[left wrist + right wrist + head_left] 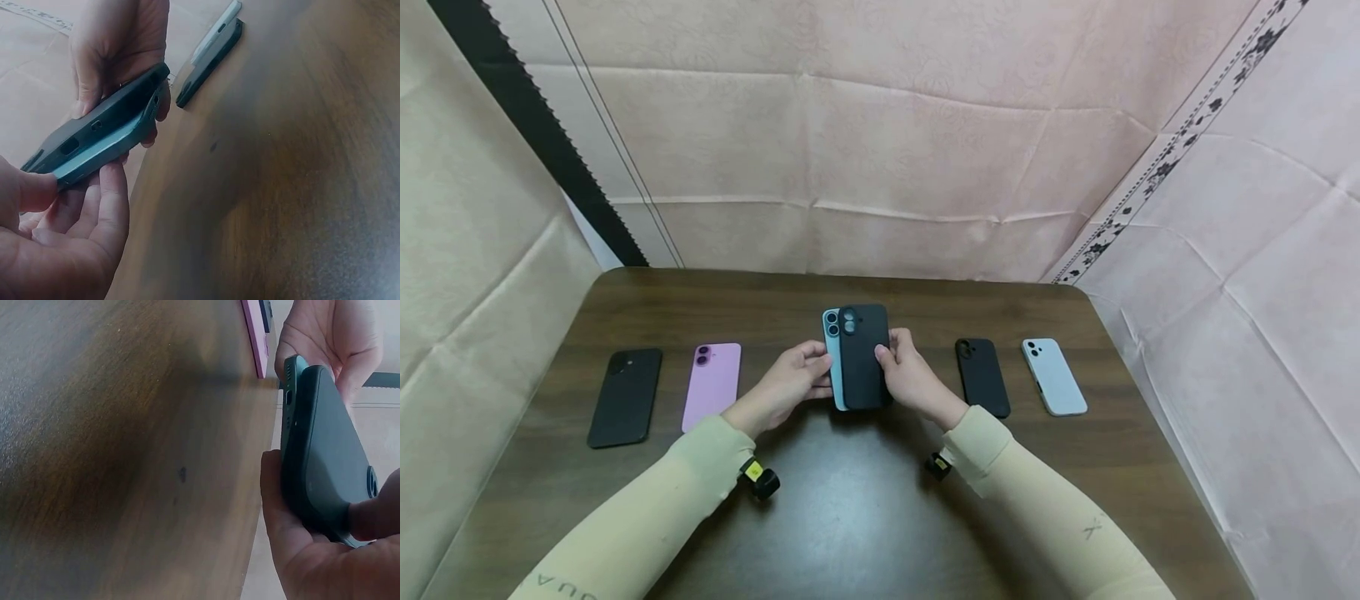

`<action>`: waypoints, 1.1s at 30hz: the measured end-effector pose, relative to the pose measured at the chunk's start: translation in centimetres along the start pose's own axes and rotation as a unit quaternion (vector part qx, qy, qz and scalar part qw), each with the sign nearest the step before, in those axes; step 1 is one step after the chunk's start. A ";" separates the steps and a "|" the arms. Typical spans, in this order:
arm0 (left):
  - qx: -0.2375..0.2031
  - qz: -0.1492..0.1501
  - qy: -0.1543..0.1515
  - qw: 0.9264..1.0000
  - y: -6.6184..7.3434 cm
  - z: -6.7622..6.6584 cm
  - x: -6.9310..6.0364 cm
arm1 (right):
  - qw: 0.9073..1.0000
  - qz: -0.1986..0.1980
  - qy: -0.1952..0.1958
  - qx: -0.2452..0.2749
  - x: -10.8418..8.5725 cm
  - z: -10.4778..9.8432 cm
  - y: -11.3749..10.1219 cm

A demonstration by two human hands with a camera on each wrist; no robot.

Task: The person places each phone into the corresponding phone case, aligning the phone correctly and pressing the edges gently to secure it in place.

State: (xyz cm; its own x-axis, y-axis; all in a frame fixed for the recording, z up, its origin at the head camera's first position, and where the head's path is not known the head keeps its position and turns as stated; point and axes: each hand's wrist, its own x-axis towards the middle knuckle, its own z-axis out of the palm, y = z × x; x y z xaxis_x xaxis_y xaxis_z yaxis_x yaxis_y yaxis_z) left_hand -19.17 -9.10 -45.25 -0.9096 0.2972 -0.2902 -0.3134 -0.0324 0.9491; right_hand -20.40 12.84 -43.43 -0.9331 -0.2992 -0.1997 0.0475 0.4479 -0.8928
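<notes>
Sleeves nearest, over the bench. Left to right: black slab, purple phone, left hand fingers pinching blue phone by left edge, right hand fingers gripping black case overlapping it, both over bench middle; then dark slab, pale phone. Risk: edge-only left pinch could let blue phone slip if case gets pushed askew
</notes>
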 end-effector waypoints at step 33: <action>0.024 0.013 0.024 0.999 -0.2 0.6 -0.3 | 0.999 0.036 0.004 0.007 0.3 1.5 -0.2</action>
State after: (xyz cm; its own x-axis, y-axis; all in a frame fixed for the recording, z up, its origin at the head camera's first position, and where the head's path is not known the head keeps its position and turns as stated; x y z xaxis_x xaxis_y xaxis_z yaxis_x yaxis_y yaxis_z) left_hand -18.71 -8.58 -45.26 -0.9293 0.2513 -0.2706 -0.2778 0.0072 0.9606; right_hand -20.15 11.35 -43.95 -0.9299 -0.2599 -0.2604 0.1192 0.4567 -0.8816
